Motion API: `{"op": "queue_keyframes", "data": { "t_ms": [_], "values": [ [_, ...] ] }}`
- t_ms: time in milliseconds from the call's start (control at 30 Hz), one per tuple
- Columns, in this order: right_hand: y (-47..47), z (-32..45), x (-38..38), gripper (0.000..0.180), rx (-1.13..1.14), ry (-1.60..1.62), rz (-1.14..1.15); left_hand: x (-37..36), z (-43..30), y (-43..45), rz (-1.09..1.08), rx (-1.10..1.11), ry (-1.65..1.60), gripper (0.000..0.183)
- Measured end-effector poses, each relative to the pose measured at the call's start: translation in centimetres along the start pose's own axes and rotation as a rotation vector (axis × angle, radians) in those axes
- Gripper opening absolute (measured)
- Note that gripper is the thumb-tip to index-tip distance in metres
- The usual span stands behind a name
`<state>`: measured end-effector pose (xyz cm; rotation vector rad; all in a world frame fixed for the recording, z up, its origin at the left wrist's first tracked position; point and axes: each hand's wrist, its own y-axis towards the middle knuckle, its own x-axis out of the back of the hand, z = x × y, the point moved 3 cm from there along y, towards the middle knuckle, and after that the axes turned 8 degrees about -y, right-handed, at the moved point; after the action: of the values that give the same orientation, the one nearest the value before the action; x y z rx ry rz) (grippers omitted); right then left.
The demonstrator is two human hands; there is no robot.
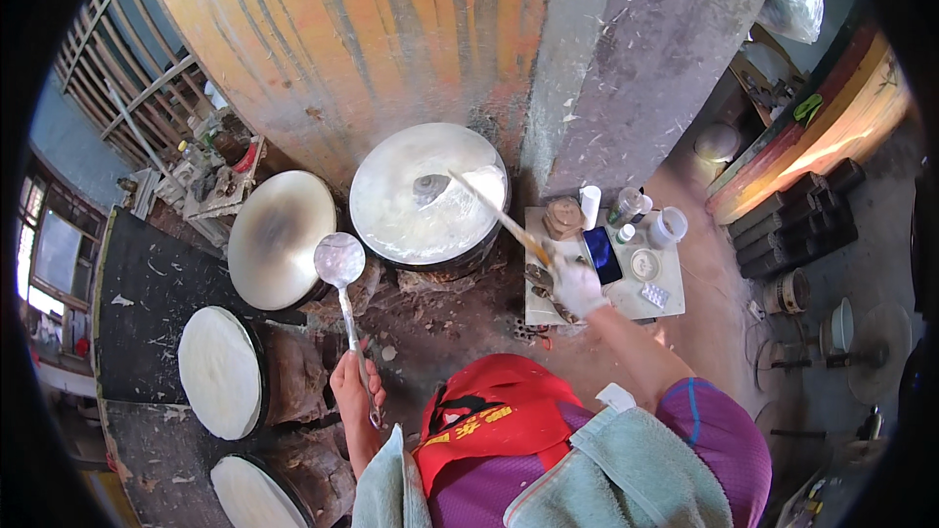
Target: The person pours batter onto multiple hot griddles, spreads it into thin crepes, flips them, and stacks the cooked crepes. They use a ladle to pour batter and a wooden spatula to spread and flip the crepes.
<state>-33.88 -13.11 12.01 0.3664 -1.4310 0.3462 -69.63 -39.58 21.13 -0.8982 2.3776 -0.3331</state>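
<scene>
My bare left hand grips the handle of a metal ladle, its round bowl raised in front of me. In my right hand, which wears a white glove, is a long wooden stick. The stick's far end reaches over a large round griddle coated with pale batter. Wet white batter lies on the griddle's right side, and a grey patch shows near its middle. Left of it stands a second round griddle, its pan bare and browned at the centre.
Two more griddles, each bearing a pale round flatbread, stand at the left. A small table on the right holds a phone, bottles and a plastic tub. Coal briquettes are stacked farther right. A wall rises behind.
</scene>
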Motion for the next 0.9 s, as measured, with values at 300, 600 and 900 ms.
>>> {"op": "queue_keyframes", "data": {
  "t_ms": [300, 600, 900],
  "values": [
    [10.9, 8.0, 3.6, 0.051, -0.096, 0.422, -0.019, 0.8, -2.1, 1.3, 0.03, 0.005, 0.022, 0.038],
    [2.8, 13.8, 0.9, 0.041, -0.474, 1.328, 0.104, 0.9, -4.2, 1.8, 0.08, 0.036, -0.025, 0.039],
    [1.7, 15.7, -1.2, 0.045, -0.472, 1.339, 0.161, 2.1, -4.3, 2.7, 0.182, 0.137, 0.0, 0.037]
  ]
}}
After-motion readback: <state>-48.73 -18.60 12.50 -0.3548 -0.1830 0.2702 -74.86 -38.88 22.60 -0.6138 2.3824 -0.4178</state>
